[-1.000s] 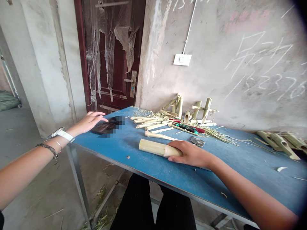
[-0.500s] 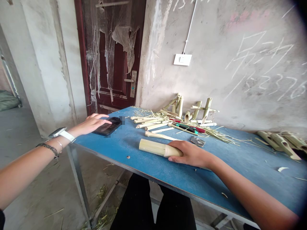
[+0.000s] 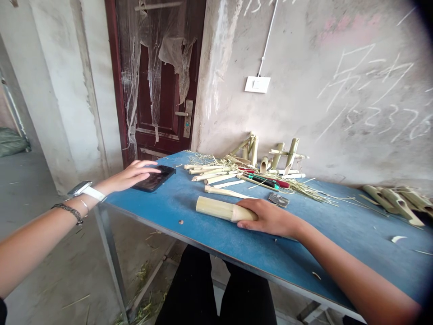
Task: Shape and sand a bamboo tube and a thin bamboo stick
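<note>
My left hand (image 3: 130,176) is over a dark phone (image 3: 154,179) that lies at the left end of the blue table (image 3: 162,212). Its fingers are stretched out, and a fingertip is at the screen. A pale bamboo tube (image 3: 214,209) lies on the table near the front edge. Wrapped round the right part of this tube is my right hand (image 3: 267,217), which hides that end. Just beyond the right hand lies a small grey flat piece (image 3: 279,199), too unclear to name.
Behind the tube are several thin bamboo sticks (image 3: 216,174), green-and-black handled tools (image 3: 262,181) and loose shavings (image 3: 314,192). Upright bamboo constructions (image 3: 252,151) stand by the wall. Cut bamboo pieces (image 3: 395,203) lie at the far right. A dark red door (image 3: 162,90) is behind the table.
The left hand's fingers have shifted slightly to the right over the phone. My right hand and the bamboo tube stay where they were.
</note>
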The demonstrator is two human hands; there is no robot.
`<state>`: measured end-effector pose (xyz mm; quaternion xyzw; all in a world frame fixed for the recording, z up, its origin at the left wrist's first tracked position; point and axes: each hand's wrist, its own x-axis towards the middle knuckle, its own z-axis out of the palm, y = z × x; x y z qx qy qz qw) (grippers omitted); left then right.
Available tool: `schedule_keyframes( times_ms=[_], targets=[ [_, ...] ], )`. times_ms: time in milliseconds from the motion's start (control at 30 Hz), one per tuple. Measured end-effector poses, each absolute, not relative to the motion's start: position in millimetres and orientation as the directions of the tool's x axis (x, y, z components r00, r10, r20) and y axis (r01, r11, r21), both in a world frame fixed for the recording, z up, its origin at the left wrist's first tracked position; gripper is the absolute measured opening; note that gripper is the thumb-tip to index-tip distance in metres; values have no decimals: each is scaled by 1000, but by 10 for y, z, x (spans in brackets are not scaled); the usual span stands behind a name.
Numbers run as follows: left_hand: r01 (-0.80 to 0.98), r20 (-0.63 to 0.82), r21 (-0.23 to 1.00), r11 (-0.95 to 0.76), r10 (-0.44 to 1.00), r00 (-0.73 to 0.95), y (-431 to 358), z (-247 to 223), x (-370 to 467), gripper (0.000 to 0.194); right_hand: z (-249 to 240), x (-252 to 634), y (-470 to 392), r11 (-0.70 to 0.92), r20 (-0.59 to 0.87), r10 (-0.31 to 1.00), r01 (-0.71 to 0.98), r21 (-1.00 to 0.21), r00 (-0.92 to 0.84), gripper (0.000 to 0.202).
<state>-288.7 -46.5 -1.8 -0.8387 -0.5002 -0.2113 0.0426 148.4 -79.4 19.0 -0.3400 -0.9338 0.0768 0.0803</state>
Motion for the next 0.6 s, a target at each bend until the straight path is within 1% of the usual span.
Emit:
schedule_keyframes(
  times_ms=[133,267,467,600],
  targets=[
    [875,494,192,-445,814,305,-440,-52,-2937,51,193,1484,-797,758,98,646,621,-200,-757,38],
    [898,535,216,-384,815,220,-378,-105,-2994,50,193,1485,-800,754,97,650,624,-205,-754,38],
    [901,521,210,-379,824,225,-355,-124,-3007,50,195,1486,-799,756,95,649,624,-200,-755,37],
    [897,512,211,-389,825,238,-423,-76,-2971,54,190,1489,-791,762,98,641,616,-201,-761,38]
  ],
)
